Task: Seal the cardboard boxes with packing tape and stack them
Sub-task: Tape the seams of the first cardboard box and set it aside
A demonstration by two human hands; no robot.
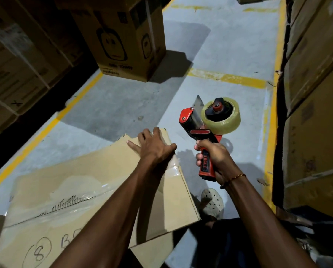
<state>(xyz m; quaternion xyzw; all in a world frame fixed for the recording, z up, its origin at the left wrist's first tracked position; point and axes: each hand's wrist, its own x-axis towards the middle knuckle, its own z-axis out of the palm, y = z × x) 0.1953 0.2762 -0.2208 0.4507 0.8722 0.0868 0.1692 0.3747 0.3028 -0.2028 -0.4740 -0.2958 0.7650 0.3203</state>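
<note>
Fingers of the left hand (154, 146) spread loosely and press flat on the far corner of the cardboard box (69, 192), which lies low in front of the person on the grey floor (123, 105). Clear tape already runs along its top seam. The right hand (214, 157) clenches the red handle of the tape dispenser (206, 130), held in the air just right of the box, its roll of clear tape (222, 118) uppermost.
</note>
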